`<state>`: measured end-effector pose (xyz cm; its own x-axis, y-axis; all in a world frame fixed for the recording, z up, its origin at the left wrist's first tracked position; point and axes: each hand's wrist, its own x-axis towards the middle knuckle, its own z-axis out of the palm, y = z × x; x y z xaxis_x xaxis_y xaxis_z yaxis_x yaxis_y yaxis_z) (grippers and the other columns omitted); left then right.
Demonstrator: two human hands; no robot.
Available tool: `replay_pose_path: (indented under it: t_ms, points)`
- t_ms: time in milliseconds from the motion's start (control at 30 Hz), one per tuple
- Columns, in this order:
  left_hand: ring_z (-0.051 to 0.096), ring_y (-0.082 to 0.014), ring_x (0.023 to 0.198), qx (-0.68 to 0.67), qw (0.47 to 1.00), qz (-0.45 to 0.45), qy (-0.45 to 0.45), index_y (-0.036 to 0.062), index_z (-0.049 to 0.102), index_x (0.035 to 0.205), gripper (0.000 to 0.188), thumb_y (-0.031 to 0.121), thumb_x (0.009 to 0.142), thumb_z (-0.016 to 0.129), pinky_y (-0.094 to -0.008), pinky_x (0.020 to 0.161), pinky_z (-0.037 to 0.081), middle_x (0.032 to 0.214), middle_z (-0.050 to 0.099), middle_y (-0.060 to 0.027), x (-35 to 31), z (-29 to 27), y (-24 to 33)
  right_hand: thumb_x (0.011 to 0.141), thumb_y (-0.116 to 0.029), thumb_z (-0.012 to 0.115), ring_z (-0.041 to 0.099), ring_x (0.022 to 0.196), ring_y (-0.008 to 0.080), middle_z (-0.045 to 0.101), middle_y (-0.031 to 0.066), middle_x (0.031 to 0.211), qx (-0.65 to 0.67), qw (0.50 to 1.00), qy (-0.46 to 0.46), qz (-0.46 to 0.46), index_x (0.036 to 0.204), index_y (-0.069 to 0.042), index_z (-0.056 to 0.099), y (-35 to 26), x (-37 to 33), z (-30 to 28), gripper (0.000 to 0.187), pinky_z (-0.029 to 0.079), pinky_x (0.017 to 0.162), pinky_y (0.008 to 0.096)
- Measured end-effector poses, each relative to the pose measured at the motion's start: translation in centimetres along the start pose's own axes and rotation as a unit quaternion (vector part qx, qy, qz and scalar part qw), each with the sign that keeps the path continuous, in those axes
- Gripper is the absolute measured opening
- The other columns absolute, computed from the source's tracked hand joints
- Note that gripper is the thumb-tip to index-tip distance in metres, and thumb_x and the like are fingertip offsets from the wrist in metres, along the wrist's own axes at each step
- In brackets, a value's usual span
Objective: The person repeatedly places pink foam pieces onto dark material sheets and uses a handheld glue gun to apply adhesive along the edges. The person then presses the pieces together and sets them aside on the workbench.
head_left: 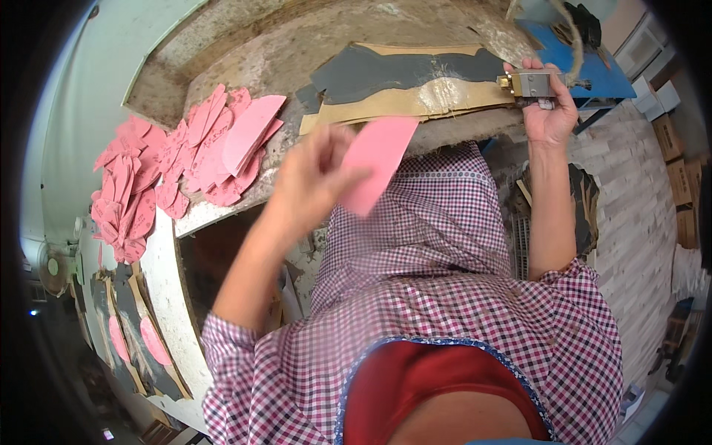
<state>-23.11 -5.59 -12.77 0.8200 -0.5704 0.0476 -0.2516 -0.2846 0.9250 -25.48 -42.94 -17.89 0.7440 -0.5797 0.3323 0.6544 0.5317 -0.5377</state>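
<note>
My left hand [308, 178], somewhat blurred, pinches a pink, curved sheet piece [380, 159] over the front edge of the bench. Its thumb and fingers close on the piece's left side. My right hand [550, 122] is wrapped round a small metal spray gun [532, 84] with a brass nozzle pointing left and a hose behind it. Between the hands, dark grey and tan shaped sheets [408, 78] lie stacked on the bench, with a whitish, fibrous patch on top. Left of them, many loose pink pieces [215, 141] are heaped, some with red print.
The worn bench [282, 59] has a raised wooden border at the back. On a white surface at lower left lie grey and tan strips bearing pink pieces [153, 341]. A blue table [604, 70] and cardboard boxes [678, 182] stand on the right. Dark sheets [582, 208] are stacked below.
</note>
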Motion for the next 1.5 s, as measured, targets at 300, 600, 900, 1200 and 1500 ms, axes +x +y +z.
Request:
replay_pose_path:
  t_ms: [300, 600, 900, 1200, 1500]
  points:
    - [0.061, -0.0125, 0.074, 0.223, 0.952, 0.132, -0.163, 0.0020, 0.071, 0.088, 0.020, 0.019, 0.081, 0.079, -0.0296, 0.069, 0.050, 0.078, 0.068, -0.0040, 17.1, 1.9, 6.4, 0.088, -0.011, 0.061, 0.061, 0.107, 0.0358, 0.065, 0.0200, 0.104, 0.105, 0.991, 0.055, 0.055, 0.095, 0.002, 0.063, 1.1, 1.3, -0.4, 0.015, 0.035, 0.105, 0.0730]
    - [0.064, -0.0159, 0.074, 0.280, 0.945, 0.071, -0.151, 0.0004, 0.072, 0.088, 0.022, 0.017, 0.077, 0.079, -0.0316, 0.069, 0.052, 0.078, 0.069, -0.0067, 18.9, 2.4, 5.6, 0.089, -0.011, 0.061, 0.061, 0.109, 0.0349, 0.066, 0.0195, 0.103, 0.103, 0.992, 0.045, 0.064, 0.100, 0.001, 0.061, 1.1, 1.7, 1.0, 0.017, 0.037, 0.105, 0.0725]
    - [0.066, -0.0311, 0.090, 0.483, 0.858, 0.176, -0.016, -0.0005, 0.067, 0.100, 0.045, 0.032, 0.074, 0.082, -0.0389, 0.078, 0.054, 0.093, 0.067, -0.0183, 17.3, 5.3, 4.3, 0.089, -0.011, 0.060, 0.061, 0.110, 0.0350, 0.065, 0.0195, 0.103, 0.096, 0.992, 0.045, 0.062, 0.102, 0.002, 0.059, 1.3, 1.1, -0.5, 0.018, 0.040, 0.103, 0.0717]
    - [0.050, -0.0379, 0.121, 0.467, 0.814, 0.288, 0.193, 0.0037, 0.059, 0.124, 0.074, 0.051, 0.072, 0.080, -0.0486, 0.103, 0.039, 0.121, 0.059, -0.0225, 16.6, 4.4, 0.9, 0.086, 0.004, 0.063, 0.067, 0.098, 0.0280, 0.067, 0.0168, 0.104, -0.181, 0.971, -0.087, -0.127, 0.109, 0.001, 0.056, -0.9, -0.8, 5.3, 0.024, 0.055, 0.092, 0.0485]
    - [0.054, -0.0368, 0.117, 0.406, 0.879, 0.146, 0.203, -0.0022, 0.064, 0.114, 0.047, 0.034, 0.086, 0.073, -0.0431, 0.099, 0.044, 0.122, 0.058, -0.0247, 11.1, -4.5, -2.3, 0.083, 0.003, 0.070, 0.069, 0.088, 0.0193, 0.067, 0.0102, 0.103, -0.212, 0.962, -0.137, -0.107, 0.107, -0.005, 0.055, 3.0, -3.3, 10.4, 0.030, 0.062, 0.073, 0.0342]
